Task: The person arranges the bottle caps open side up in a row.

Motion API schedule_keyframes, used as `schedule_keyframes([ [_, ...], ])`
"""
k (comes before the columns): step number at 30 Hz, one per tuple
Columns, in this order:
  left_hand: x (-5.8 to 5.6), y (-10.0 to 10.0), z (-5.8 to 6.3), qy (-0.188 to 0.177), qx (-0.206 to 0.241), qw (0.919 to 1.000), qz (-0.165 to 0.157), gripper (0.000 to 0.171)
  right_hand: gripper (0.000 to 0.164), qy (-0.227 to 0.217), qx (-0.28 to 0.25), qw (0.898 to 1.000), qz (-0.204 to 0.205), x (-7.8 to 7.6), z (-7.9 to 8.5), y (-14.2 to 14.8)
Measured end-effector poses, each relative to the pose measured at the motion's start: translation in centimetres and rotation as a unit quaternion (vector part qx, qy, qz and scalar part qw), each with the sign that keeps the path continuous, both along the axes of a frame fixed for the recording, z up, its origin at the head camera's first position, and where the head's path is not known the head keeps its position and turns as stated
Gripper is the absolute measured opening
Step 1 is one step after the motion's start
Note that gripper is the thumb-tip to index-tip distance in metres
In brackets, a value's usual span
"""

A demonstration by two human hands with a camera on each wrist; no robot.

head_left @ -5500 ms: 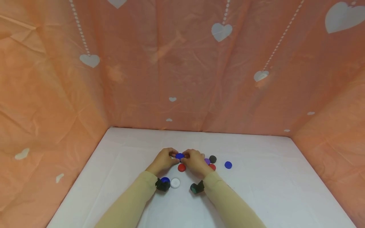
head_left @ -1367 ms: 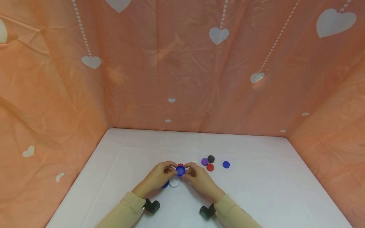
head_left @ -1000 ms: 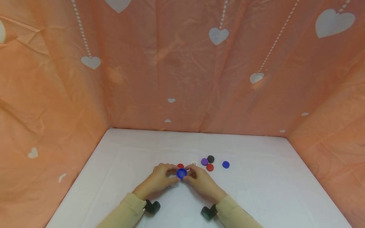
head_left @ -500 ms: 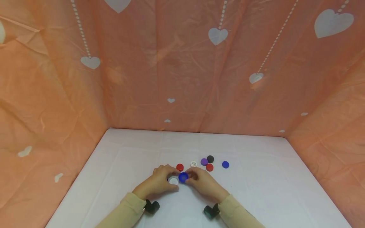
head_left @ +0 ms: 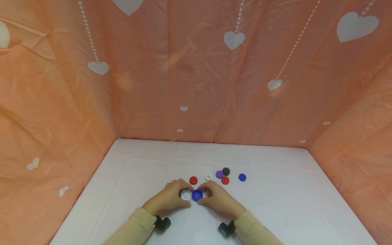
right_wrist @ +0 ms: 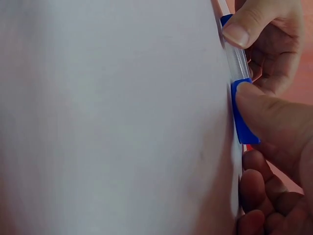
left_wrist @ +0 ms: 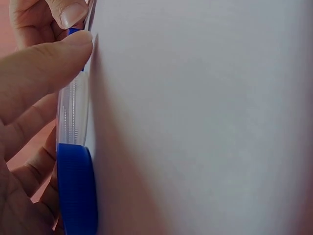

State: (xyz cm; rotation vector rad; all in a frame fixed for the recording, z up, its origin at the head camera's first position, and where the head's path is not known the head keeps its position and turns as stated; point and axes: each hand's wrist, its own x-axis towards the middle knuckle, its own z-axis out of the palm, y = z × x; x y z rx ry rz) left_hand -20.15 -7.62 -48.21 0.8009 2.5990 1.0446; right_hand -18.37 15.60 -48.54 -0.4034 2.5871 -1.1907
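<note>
In the head view my right hand (head_left: 218, 199) pinches a blue bottle cap (head_left: 197, 195) by its edge, thumb and index finger on opposite sides. Directly left of it lies a clear, whitish cap (head_left: 185, 196), its ribbed side (left_wrist: 72, 115) showing in the left wrist view. My left hand (head_left: 171, 195) curves round this clear cap with thumb and index finger. Another blue cap (left_wrist: 77, 188) sits against the clear one on the left, mostly hidden by the left hand in the head view. The caps form a row on the white table (head_left: 153, 160).
Behind the hands lie a red cap (head_left: 193, 180) and a white cap with dark markings (head_left: 208, 177). Further right are a purple cap (head_left: 219, 174), a black cap (head_left: 226, 171), a second red cap (head_left: 225, 180) and a lone blue cap (head_left: 242, 177). An orange cloth (head_left: 199, 85) encloses the table.
The blue cap, earlier pinched by both hands, has come down towards me, beside the clear cap. My left hand has let go of it and now curves round the clear cap.
</note>
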Motion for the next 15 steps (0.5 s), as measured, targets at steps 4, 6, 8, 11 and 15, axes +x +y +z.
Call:
schedule_keyframes([
  [4,0.2,-0.1,0.2,0.005,0.005,1.0000,-0.002,0.038,0.038,-0.005,-0.006,1.000,-0.002,0.1,0.0,-0.1],
  [6,0.2,-0.1,0.2,0.008,0.008,0.9999,-0.004,0.039,0.038,-0.008,-0.009,1.000,-0.003,0.1,0.0,-0.1],
  [8,0.3,-0.2,0.3,0.000,0.009,1.0000,-0.003,0.042,0.039,-0.011,-0.010,1.000,-0.002,0.1,0.1,-0.1],
  [11,0.0,-0.4,0.5,-0.032,0.024,0.9992,0.003,0.047,0.040,-0.018,-0.006,1.000,-0.003,-0.2,0.3,0.1],
  [15,-1.2,-0.7,1.0,-0.062,0.065,0.9955,0.030,0.048,0.040,-0.001,-0.025,0.999,-0.030,-1.2,1.0,0.1],
])
